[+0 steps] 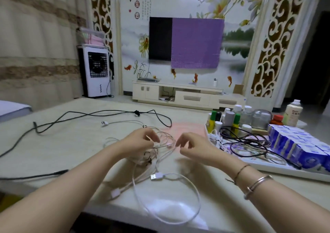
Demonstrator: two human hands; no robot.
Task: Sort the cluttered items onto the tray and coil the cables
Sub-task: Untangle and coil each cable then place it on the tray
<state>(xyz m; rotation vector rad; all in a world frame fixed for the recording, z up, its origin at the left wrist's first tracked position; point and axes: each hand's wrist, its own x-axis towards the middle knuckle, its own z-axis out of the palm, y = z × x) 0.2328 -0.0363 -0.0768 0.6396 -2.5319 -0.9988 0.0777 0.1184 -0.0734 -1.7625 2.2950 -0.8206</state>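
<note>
Operator body: two bare forearms, no sleeves.
Left hand (141,141) and wrist: no accessories. Right hand (192,147): wrist carries one thin dark cord bracelet (240,172) and, further up the forearm, paired slim metallic bangles (257,184) with a small clasp.

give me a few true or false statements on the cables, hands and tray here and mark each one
1. The left hand pinches the white cables. True.
2. The right hand grips a bottle. False: it holds nothing, fingers loosely curled.
3. The tray sits on the person's right with cables and blue boxes on it. True.
4. The long black cable is neatly coiled. False: it sprawls loose across the table.
5. A white USB plug lies between the forearms. True.
</note>
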